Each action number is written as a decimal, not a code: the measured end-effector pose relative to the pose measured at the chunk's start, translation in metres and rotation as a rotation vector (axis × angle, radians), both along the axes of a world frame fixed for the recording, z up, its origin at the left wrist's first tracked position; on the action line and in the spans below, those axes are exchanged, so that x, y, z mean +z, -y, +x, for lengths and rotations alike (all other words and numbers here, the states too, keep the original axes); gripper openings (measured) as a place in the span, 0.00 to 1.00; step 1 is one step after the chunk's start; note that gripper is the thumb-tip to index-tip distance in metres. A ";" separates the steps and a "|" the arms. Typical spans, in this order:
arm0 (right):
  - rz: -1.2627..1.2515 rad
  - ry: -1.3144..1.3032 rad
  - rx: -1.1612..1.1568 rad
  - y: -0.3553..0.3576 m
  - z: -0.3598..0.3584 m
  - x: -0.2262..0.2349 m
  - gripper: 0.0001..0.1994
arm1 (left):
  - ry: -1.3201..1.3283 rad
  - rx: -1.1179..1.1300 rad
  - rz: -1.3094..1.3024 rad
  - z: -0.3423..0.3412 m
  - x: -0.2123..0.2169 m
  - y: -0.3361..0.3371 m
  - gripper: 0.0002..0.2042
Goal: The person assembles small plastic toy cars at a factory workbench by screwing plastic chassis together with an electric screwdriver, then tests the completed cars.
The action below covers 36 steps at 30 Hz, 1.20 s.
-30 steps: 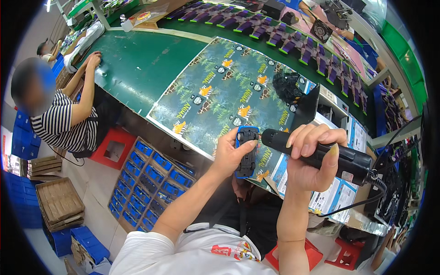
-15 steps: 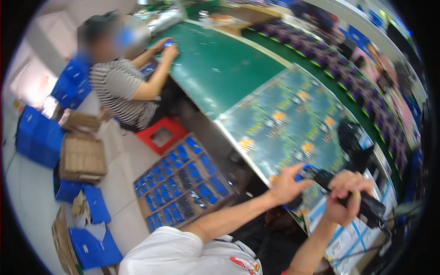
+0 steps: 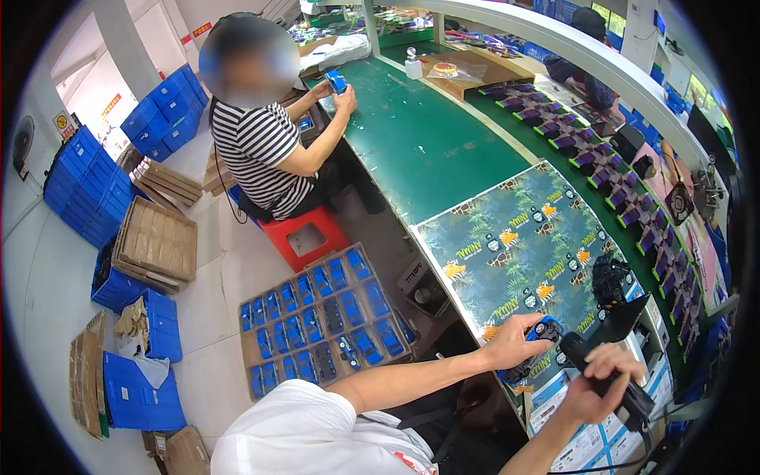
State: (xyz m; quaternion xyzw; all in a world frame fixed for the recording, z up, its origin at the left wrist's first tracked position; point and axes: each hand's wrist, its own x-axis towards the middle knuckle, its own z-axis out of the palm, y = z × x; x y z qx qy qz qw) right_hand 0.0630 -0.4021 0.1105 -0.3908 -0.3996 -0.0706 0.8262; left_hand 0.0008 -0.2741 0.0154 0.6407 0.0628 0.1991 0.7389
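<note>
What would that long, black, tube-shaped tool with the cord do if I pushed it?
The black tube-shaped tool might roll, because its body looks round. Its black cord could tug and slow it. It's probably stiff too: it looks straight in the right hand.

The left hand (image 3: 514,343) holds a blue toy car (image 3: 546,327); right of it, the right hand (image 3: 605,378) grips a black electric screwdriver (image 3: 577,350). Beyond the left hand lies an animal-print sheet (image 3: 511,253).

Yellow lettering (image 3: 467,275) repeats across the patterned sheet (image 3: 475,229). A yellow warning sign (image 3: 62,122) and a red lettered sign (image 3: 202,29) mark the walls (image 3: 51,99). Print on the blue-and-white sheets (image 3: 570,459) appears too small to read.
</note>
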 end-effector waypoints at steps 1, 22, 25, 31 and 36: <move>-0.011 -0.035 -0.049 0.017 -0.003 0.003 0.14 | 0.005 0.048 0.020 -0.001 -0.002 0.002 0.11; -0.029 -0.056 -0.280 0.123 0.013 0.026 0.05 | -0.130 -0.312 -0.285 -0.005 -0.003 0.011 0.33; -0.075 -0.057 -0.322 0.120 0.016 0.022 0.07 | -0.151 -0.310 -0.320 -0.003 0.001 0.014 0.31; -0.219 -0.156 -0.407 0.102 0.019 0.030 0.08 | -0.189 -0.236 -0.480 0.000 0.008 0.010 0.28; -0.303 -0.304 -0.337 0.091 0.022 0.044 0.08 | -0.231 -0.198 -0.597 0.001 0.005 0.004 0.29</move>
